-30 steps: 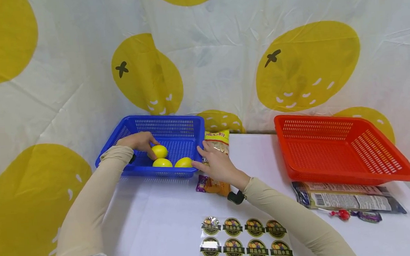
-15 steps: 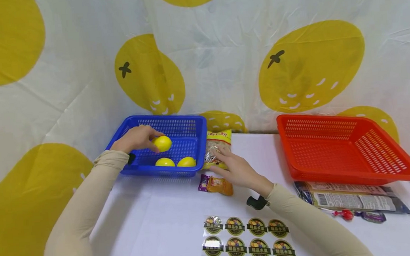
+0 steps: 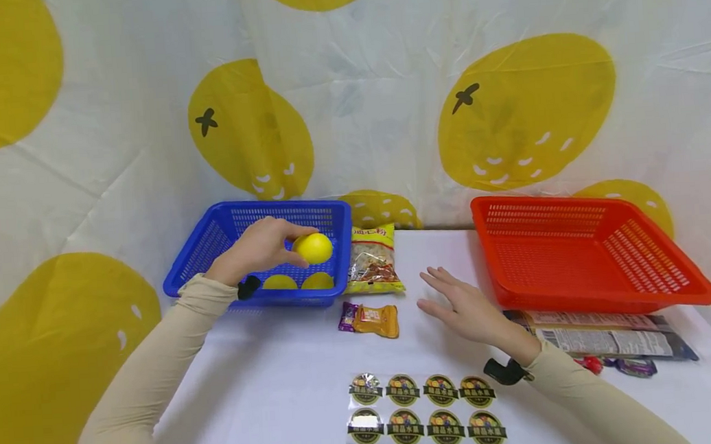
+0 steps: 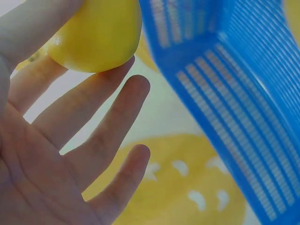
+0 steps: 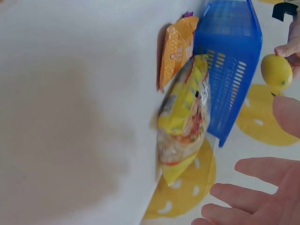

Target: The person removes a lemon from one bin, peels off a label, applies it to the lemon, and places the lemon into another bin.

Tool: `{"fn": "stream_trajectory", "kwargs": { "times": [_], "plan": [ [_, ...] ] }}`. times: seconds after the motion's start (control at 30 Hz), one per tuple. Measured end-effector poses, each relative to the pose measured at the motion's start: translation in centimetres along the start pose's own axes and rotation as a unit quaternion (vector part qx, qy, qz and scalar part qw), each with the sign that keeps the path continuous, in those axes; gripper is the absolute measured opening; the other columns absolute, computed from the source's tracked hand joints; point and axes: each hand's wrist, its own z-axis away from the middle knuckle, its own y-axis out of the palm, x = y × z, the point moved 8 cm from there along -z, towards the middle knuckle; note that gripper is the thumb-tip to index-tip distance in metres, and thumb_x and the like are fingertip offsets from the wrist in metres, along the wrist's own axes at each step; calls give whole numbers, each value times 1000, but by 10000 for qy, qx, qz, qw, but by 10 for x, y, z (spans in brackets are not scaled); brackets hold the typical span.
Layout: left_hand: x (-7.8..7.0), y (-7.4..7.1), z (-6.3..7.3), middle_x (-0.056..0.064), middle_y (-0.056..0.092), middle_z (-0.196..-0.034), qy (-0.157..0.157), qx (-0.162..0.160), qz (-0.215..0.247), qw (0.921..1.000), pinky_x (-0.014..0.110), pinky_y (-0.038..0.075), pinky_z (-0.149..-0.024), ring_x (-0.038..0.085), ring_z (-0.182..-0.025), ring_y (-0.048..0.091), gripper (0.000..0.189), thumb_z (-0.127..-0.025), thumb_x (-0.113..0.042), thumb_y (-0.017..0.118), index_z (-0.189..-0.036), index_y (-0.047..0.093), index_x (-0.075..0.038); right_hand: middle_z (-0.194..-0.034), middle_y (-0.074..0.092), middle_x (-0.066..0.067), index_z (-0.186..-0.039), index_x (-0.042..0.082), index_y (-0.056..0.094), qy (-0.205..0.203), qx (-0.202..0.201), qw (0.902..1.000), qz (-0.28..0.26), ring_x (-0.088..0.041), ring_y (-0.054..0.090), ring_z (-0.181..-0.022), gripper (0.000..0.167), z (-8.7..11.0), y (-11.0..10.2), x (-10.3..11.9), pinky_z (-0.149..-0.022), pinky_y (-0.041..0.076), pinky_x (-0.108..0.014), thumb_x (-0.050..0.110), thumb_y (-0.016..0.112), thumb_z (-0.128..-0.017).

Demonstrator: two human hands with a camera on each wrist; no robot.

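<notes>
Above the blue basket (image 3: pixel 262 299) my left hand (image 3: pixel 263 245) pinches a lemon (image 3: pixel 314 248) between thumb and fingers. In the left wrist view the lemon (image 4: pixel 101 35) sits at the thumb and first fingers, while the lower fingers stick out past it. Two more yellow lemons (image 3: pixel 279 282) lie in the basket, partly hidden by its front rim. My right hand (image 3: pixel 470 310) hovers over the white table with its fingers spread and holds nothing. It is between a yellow food packet (image 3: pixel 373 258) and the red basket (image 3: pixel 590 302).
An orange packet (image 3: pixel 377 321) and a small purple one lie before the blue basket. A sheet of round stickers (image 3: pixel 424 410) is at the front. Long dark packages (image 3: pixel 611 340), a red lollipop (image 3: pixel 591 364) and a purple candy (image 3: pixel 634 367) lie by the red basket. A patterned curtain hangs behind.
My left hand has lifted the lemon off the basket's floor and brought it rightward. My right hand has drawn away from the blue basket toward the right.
</notes>
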Motion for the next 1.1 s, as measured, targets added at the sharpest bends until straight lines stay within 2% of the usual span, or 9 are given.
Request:
{"fn": "stream_trajectory", "kwargs": {
  "times": [0.23,0.37,0.43,0.5,0.57,0.67,0.77,0.93,1.1],
  "plan": [
    [-43,16,-7,-1,77,-116,337,39,46,9994,32,42,-76,18,-77,54,63,-81,-38,86,-140,65,-27,-161,42,-23,-154,7,46,68,-100,9999,-67,-45,36,-150,68,9,-9,-6,-116,33,-66,48,59,-101],
    [-68,31,-15,-4,64,-78,530,142,13,9985,30,36,-67,16,-70,45,63,-81,-39,86,-139,66,-27,-159,43,-23,-153,6,47,81,-131,9999,-45,-46,38,-149,68,14,-13,-11,-116,33,-67,48,60,-101],
    [-80,39,-19,-4,54,-72,690,165,-65,9975,30,33,-67,16,-67,43,63,-81,-40,86,-140,65,-28,-159,44,-24,-153,5,47,77,-140,9999,-15,-46,39,-149,67,16,-13,-14,-115,34,-67,46,60,-101],
    [-92,48,-23,-5,64,-79,853,183,-82,9962,30,36,-68,16,-68,46,64,-80,-39,87,-140,65,-29,-158,45,-25,-152,5,48,94,-145,9999,4,-47,39,-148,66,19,-14,-16,-115,34,-67,45,61,-101],
    [-102,58,-26,-5,76,-102,937,219,-106,9953,30,41,-71,16,-74,53,64,-80,-39,87,-139,65,-30,-157,45,-26,-152,5,48,117,-150,9998,1,-47,40,-147,66,22,-14,-19,-114,35,-68,44,61,-101],
    [-115,72,-30,-3,73,-129,971,289,-135,9948,32,49,-79,16,-90,63,63,-80,-40,87,-138,66,-29,-157,45,-26,-152,5,48,177,-164,9997,-49,-48,41,-146,66,27,-13,-24,-113,34,-69,44,61,-101],
    [-127,84,-32,-3,74,-127,1014,310,-311,9939,34,51,-88,16,-104,67,62,-81,-43,85,-139,66,-27,-156,46,-26,-152,5,49,197,-176,9996,-93,-49,42,-146,66,31,-12,-29,-114,34,-69,44,62,-100],
    [-145,102,-37,-5,77,-119,1188,120,-646,9907,36,53,-90,17,-98,71,61,-82,-44,85,-138,66,-27,-156,46,-27,-150,3,50,134,-112,9997,-196,-50,40,-146,65,33,-11,-34,-114,33,-69,43,62,-100],
    [-157,127,-40,-8,79,-108,1218,38,-1002,9875,35,51,-79,14,-88,72,57,-83,-44,84,-136,67,-29,-153,51,-25,-148,3,52,-45,-145,9993,-342,-50,43,-144,61,32,-9,-36,-113,35,-67,40,63,-101]
  ]
}}
